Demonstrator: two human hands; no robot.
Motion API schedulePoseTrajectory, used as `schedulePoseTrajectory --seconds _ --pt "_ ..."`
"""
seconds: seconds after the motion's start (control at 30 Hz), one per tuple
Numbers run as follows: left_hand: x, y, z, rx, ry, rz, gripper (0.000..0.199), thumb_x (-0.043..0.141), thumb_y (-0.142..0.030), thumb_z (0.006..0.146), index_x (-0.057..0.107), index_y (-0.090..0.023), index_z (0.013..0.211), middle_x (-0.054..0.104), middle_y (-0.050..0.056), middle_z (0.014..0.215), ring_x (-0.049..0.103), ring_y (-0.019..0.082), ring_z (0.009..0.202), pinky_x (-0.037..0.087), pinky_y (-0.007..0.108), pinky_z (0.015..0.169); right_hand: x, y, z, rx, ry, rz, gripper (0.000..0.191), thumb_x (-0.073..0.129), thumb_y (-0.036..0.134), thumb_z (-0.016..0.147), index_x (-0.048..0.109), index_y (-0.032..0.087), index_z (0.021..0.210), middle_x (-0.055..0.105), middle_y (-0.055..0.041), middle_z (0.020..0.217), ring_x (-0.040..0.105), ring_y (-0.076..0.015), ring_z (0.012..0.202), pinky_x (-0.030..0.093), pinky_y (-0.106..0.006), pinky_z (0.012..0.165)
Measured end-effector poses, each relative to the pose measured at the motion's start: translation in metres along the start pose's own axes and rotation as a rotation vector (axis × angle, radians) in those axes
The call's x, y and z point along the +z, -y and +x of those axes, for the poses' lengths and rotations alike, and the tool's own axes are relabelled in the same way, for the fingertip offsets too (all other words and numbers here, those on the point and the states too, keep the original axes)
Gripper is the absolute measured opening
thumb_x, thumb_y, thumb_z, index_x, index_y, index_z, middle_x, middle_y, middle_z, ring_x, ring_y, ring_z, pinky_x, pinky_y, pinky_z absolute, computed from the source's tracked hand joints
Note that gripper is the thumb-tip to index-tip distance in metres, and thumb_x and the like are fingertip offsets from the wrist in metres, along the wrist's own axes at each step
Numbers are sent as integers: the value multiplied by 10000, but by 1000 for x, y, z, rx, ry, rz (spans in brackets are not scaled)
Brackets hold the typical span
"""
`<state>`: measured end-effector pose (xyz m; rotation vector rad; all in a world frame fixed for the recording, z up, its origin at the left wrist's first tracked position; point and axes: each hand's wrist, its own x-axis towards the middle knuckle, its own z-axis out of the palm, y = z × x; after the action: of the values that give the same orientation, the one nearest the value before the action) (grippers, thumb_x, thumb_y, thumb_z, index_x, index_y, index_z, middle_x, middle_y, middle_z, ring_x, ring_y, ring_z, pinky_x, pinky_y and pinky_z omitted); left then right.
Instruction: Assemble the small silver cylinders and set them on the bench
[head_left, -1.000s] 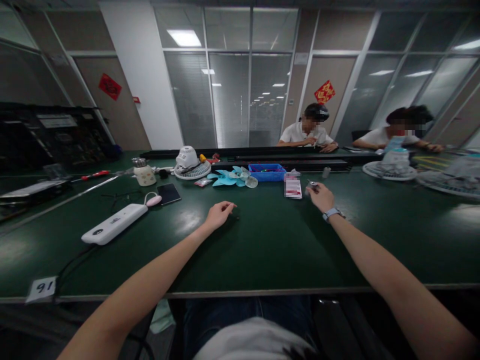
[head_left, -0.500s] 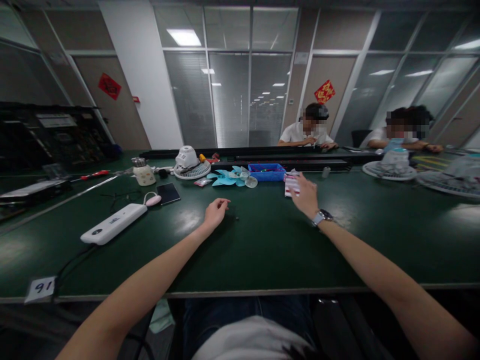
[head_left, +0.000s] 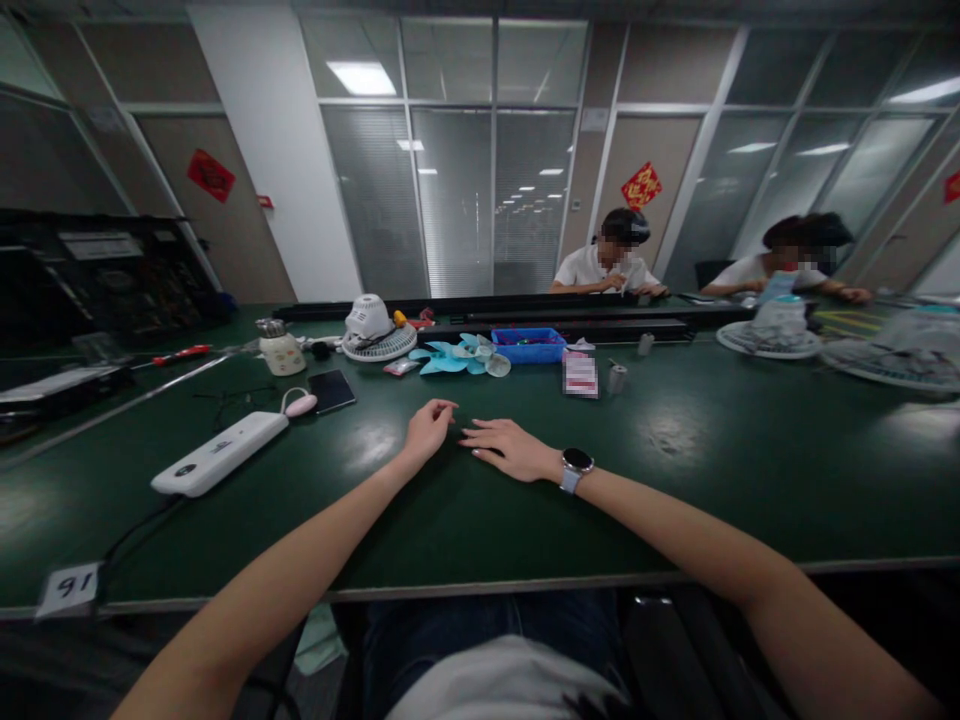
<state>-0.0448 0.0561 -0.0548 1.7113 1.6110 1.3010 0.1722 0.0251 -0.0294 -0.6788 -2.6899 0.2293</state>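
My left hand [head_left: 429,428] is above the green table [head_left: 420,530], fingers curled together; whatever may be between them is too small to make out. Close beside it on the right, my right hand [head_left: 514,450] has its fingers spread, palm down, and holds nothing. Beyond my right hand lie a card with red and white print [head_left: 580,373] and a small metal cylinder [head_left: 616,378]. Behind the hands, light-blue fan blades [head_left: 450,357] lie beside a blue tray [head_left: 528,346] with small parts in it.
A white fan head on its grille [head_left: 369,322], a bottle [head_left: 282,352], a phone [head_left: 331,391] and a white power strip [head_left: 221,455] are at the left. Black rails run along the back. Two people sit across the table, near more fan parts [head_left: 772,335].
My right hand has moved from the printed card left and nearer, to beside my left hand. The metal cylinder now shows where that hand was. My left hand has hardly moved.
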Motion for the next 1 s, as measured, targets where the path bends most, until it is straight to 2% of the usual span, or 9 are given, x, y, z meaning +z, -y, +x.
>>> schedulePoseTrajectory --seconds 0.13,0.27,0.37,0.57,0.67,0.8,1.0 --pt "-1 -1 0 -3 0 16 264 495 -301 863 693 -186 994 716 37 795 680 195 793 473 276 718 -1 5 2 10 -82 -58 299 495 304 974 665 252 1215 645 -32 1287 506 -224 1292 363 -435 1058" --pt "-3 -5 -2 -13 10 33 266 496 -294 861 694 -184 1001 718 38 794 681 197 794 470 275 710 -9 -3 -6 74 -266 -109 209 586 306 927 733 274 1073 743 -16 1083 644 -198 1085 427 -374 953" --pt "-4 -9 -4 -23 18 43 265 498 -295 866 697 -187 1004 722 35 793 682 196 794 471 272 709 -23 -31 -21 209 -449 -181 218 579 329 922 742 265 1052 754 -26 1028 679 -201 956 463 -349 868" --pt "-7 -17 -8 -36 31 52 262 502 -298 873 700 -184 1000 723 38 785 683 200 792 475 272 696 -67 -125 -70 683 -784 -419 331 525 379 915 717 185 1102 755 -108 984 689 -278 891 479 -379 805" --pt "-8 -19 -9 -37 36 55 255 506 -295 874 701 -185 995 724 36 782 685 200 793 479 276 705 -84 -163 -94 853 -909 -422 335 518 395 903 716 178 1064 757 -117 951 692 -280 882 481 -366 785" --pt "-7 -19 -10 -35 41 63 248 509 -294 876 704 -187 984 721 32 779 683 196 782 481 276 718 -90 -191 -112 928 -954 -349 293 538 376 878 735 192 992 757 -108 959 689 -262 886 485 -353 779" --pt "-7 -19 -11 -25 53 67 256 505 -297 878 703 -183 991 712 42 801 679 200 804 474 280 721 -85 -205 -115 979 -966 -304 281 573 359 854 753 192 990 760 -105 953 693 -265 887 488 -348 765"
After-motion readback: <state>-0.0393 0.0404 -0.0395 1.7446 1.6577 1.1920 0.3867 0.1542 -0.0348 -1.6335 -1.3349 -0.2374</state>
